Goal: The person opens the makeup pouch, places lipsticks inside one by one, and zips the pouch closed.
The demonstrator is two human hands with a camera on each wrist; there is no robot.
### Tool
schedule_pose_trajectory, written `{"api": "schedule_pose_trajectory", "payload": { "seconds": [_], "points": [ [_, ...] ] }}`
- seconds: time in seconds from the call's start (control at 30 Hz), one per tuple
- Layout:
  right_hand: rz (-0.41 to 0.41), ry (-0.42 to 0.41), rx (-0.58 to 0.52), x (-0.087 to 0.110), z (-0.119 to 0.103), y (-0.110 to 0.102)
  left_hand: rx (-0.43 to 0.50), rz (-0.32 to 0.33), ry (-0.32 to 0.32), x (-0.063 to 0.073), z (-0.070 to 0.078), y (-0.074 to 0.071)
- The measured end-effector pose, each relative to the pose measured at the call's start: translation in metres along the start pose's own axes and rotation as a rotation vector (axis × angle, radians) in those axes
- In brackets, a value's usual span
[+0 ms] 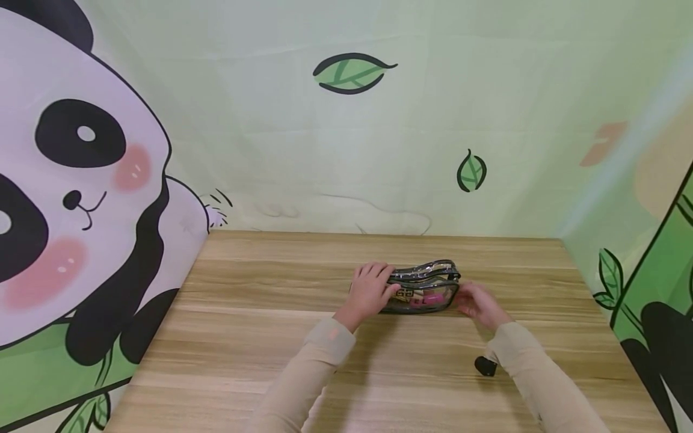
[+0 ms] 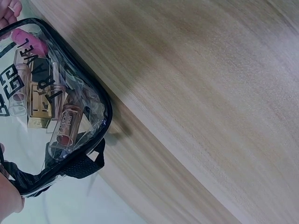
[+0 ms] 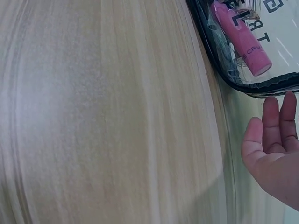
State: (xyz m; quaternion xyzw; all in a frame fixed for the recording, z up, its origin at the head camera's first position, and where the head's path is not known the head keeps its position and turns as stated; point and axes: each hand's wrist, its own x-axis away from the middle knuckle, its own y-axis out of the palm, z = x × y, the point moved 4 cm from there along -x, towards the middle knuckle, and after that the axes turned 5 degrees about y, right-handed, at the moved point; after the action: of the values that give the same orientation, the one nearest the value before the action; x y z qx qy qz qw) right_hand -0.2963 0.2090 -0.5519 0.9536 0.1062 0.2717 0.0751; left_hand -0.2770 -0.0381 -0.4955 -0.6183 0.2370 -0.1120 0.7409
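A clear cosmetic bag point(image 1: 419, 308) with black trim stands on the table, its top gaping in the head view. Through its wall show a pink tube point(image 3: 245, 39), a lipstick point(image 2: 67, 126) in a clear case and a gold-and-black item point(image 2: 41, 100). My left hand point(image 1: 370, 290) grips the bag's left end from above, thumb on the near side. At the opposite end, my right hand point(image 1: 479, 302) pinches the bag's edge with bent fingers; its thumb and the exact pinch point are hidden. Three of its fingers point(image 3: 271, 126) show just beside the trim.
The wooden table point(image 1: 243, 337) stretches around the bag, with its far edge behind it. A printed backdrop point(image 1: 260, 120) with a panda and leaves rises behind and beside the table. A small black device point(image 1: 485, 366) sits at the right wrist.
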Motion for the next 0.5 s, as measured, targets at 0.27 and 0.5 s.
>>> {"api": "schedule_pose_trajectory", "payload": {
  "seconds": [0.27,0.5],
  "points": [
    [0.06,-0.031,-0.079,0.004,-0.008,0.001,-0.011,-0.009,-0.002,0.0,0.0,0.0],
    [0.095,-0.05,-0.115,0.004,-0.013,0.003,-0.006,-0.013,-0.008,0.0,0.0,-0.001]
  ]
}}
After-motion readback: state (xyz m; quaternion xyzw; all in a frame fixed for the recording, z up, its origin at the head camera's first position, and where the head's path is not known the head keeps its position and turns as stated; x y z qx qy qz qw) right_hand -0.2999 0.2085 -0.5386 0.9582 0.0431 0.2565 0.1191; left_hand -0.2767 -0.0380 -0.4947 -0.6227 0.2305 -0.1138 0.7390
